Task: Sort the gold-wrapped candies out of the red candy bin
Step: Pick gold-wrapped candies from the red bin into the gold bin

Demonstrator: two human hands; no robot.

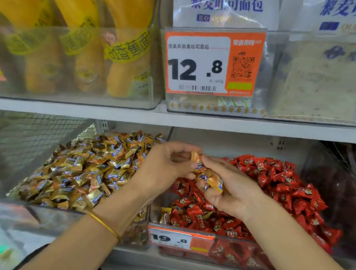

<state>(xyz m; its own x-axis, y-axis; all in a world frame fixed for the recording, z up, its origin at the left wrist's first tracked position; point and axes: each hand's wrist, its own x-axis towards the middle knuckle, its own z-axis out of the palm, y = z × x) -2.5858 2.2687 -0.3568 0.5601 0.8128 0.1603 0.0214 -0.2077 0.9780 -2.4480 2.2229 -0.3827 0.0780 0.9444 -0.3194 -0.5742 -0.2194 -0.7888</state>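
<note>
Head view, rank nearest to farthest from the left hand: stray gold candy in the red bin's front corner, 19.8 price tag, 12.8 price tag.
From the left hand:
1. stray gold candy: just below, front-left corner of the red bin.
2. 19.8 price tag: lower still, on the bin's front.
3. 12.8 price tag: up on the shelf above.

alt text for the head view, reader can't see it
Over the red candy bin, the right hand grips several gold-wrapped candies while the left hand pinches one gold candy. The gold candy bin sits left; a stray gold candy lies in the red bin.
</note>
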